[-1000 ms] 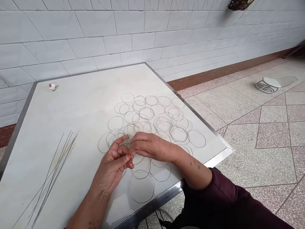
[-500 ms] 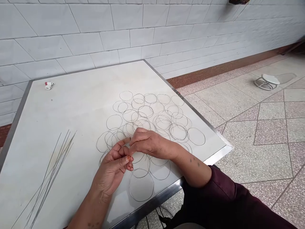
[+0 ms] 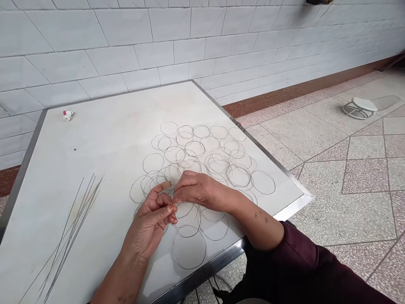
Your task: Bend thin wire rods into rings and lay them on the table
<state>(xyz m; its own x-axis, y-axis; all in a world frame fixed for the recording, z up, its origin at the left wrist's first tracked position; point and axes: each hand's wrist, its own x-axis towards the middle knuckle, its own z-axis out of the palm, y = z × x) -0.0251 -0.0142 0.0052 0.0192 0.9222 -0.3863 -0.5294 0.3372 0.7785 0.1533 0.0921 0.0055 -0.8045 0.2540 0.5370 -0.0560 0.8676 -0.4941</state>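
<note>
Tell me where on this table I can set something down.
Bare: the table between straight wires and wire rings, and beyond the rings toward the wall. Crowded: the ring area, with left hand and right hand over it.

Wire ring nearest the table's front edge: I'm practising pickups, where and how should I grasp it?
Probably pinch the wire ring at its near arc, from the table's front edge; there it lies clear, while its far arc overlaps another ring.

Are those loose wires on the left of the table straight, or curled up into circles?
Nearly straight: the loose wires lie in a crisscrossing bunch on the table, showing no loops, unlike the round wire rings.
</note>
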